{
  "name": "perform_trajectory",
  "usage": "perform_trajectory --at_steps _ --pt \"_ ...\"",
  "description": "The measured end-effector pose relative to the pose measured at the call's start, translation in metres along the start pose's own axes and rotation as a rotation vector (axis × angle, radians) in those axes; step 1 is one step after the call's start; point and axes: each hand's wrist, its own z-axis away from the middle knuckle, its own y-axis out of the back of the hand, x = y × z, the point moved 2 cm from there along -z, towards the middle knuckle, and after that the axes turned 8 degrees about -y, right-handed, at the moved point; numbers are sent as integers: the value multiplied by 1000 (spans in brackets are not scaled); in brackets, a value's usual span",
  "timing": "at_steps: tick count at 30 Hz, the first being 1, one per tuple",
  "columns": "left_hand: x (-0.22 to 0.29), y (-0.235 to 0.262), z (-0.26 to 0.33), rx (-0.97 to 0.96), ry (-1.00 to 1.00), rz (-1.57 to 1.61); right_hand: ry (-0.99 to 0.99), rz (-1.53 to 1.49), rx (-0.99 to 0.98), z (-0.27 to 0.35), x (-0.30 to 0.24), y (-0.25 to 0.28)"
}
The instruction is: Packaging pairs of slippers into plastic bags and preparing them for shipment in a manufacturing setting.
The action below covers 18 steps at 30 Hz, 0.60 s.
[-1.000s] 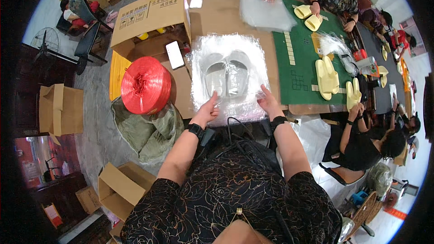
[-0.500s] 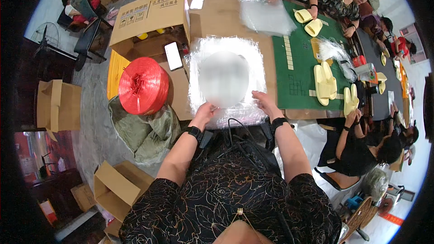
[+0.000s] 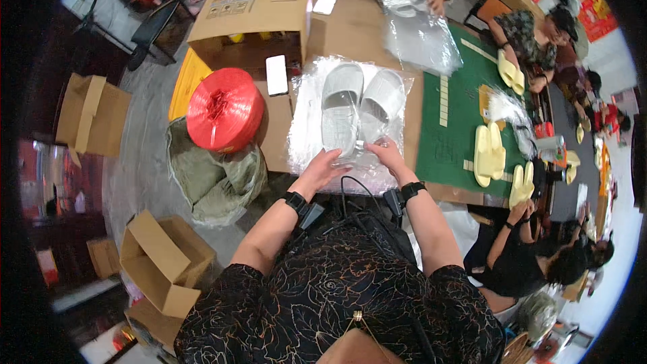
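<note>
OK, R hand (image 3: 384, 152) pinches clear film (image 3: 354, 160) nr. heels of grey slippers (image 3: 342, 98), prob. steadying it; L hand (image 3: 326, 165) alongside, grip can't tell; toes away, prob. keeping heels w/in reach.

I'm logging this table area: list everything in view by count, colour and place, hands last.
Table: one, brown, centre
Near slide sandals: two, light grey, table front
Far slide sandals: two, light grey, far edge
Yellow slides: several, pale, right
Plastic bags: uncountable, clear, around grey pairs
Twine roll: one, red, table's left
Table carton: one, brown, back left
Smartphones: two, white, near table carton
Mat: one, green, table's right
Floor cartons: several, brown, left
Sack: one, olive, below twine roll
Co-workers: several, mixed clothing, far and right
Left hand: one, black wristband, at near sandals' heels
Right hand: one, black wristband, beside left hand
</note>
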Motion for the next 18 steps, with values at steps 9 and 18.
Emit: perform_trajectory --at_steps 9,18 --pt "19 58 74 223 -393 -80 61 -136 -686 -2 -9 -1" --pt "99 201 291 1219 -763 -319 -133 479 -344 -47 25 -20"
